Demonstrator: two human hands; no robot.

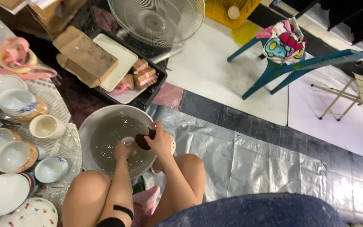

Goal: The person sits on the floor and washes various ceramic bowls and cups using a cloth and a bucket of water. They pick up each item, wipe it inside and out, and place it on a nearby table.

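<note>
Fingers of my right hand curl shut around a dark, rounded sponge, pressing it against a small white cup. My left hand closes on that cup from below, holding it just above the water so the sponge can work on it. Both sit over a wide grey metal basin of cloudy water, set on the floor between my knees, I judge so drips fall back in.

Left of the fingers, on newspaper, glazed white bowls and a cream mug stand open side up, near enough to reach. Beyond the fingers lies a black tray holding a white slab and small brown boxes tied with pink ribbon. A round wire fan stands further off. Right of the fingers, crinkled silver plastic sheet covers the dark tiles, probably against splashes.
</note>
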